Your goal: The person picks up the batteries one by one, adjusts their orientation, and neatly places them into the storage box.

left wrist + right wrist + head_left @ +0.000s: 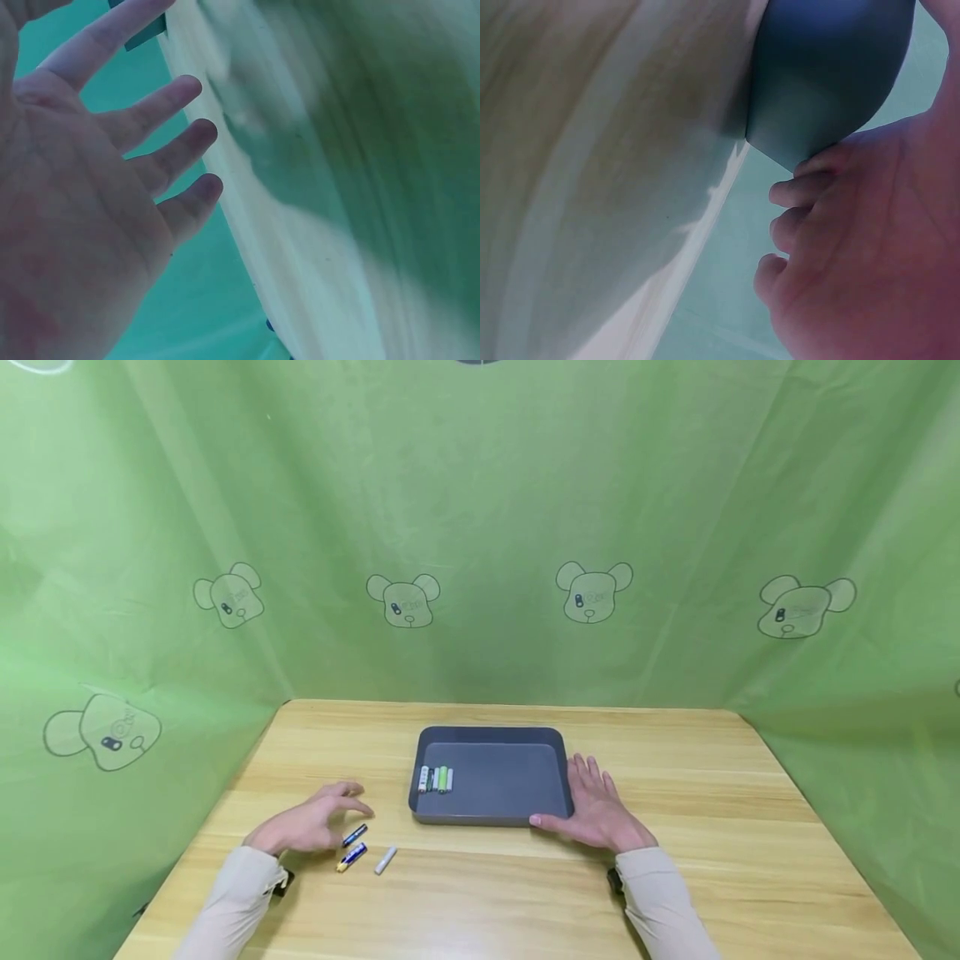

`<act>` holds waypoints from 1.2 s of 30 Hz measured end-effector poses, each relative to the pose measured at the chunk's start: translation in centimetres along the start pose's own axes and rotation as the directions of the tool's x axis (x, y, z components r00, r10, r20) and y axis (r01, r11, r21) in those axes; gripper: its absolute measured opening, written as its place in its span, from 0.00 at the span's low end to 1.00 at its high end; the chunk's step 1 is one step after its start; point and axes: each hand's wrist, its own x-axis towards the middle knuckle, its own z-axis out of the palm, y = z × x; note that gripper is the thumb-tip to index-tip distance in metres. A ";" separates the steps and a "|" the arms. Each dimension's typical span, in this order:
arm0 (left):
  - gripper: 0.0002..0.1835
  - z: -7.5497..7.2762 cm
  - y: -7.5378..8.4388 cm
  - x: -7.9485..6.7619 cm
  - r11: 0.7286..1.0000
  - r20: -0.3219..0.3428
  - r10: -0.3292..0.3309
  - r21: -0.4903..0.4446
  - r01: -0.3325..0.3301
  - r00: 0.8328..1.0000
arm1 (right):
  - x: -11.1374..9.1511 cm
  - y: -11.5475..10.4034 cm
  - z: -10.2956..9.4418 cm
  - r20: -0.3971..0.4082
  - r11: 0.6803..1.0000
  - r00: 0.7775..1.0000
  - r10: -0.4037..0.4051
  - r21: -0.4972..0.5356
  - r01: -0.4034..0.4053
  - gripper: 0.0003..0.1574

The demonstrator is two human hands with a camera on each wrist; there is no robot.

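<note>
A dark grey tray stands on the wooden table, with several batteries side by side along its left wall. My right hand rests against the tray's front right corner, fingers straight along the right side and thumb at the front wall. The right wrist view shows that hand touching the tray wall. To the left of the tray, my left hand hovers with spread, loosely bent fingers and an empty palm. Close to it lie a dark battery, a blue and gold battery and a whitish battery.
The wooden table runs up to a green curtain with mouse-head drawings at the back and both sides. Each wrist carries a dark strap below a light sleeve.
</note>
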 end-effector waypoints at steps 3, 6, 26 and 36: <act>0.34 0.1 -0.1 -0.2 1.000 0.008 -0.008 -0.006 0.008 1.000 | 0.0 0.0 0.1 -0.001 1.000 1.000 -0.003 0.004 0.003 0.82; 0.34 0.2 -0.3 -0.3 1.000 0.014 -0.014 -0.013 0.014 1.000 | 0.0 -0.1 0.1 -0.003 1.000 1.000 -0.007 0.006 0.007 0.82; 0.25 1.1 -0.9 0.1 0.999 -0.070 -0.053 -0.003 0.053 0.996 | -0.1 0.0 0.3 0.003 1.000 1.000 -0.008 0.010 0.008 0.82; 0.24 1.5 -0.6 1.4 0.996 -0.202 -0.088 0.015 0.093 0.975 | -0.1 -0.1 0.3 -0.021 1.000 0.999 -0.027 -0.004 0.027 0.82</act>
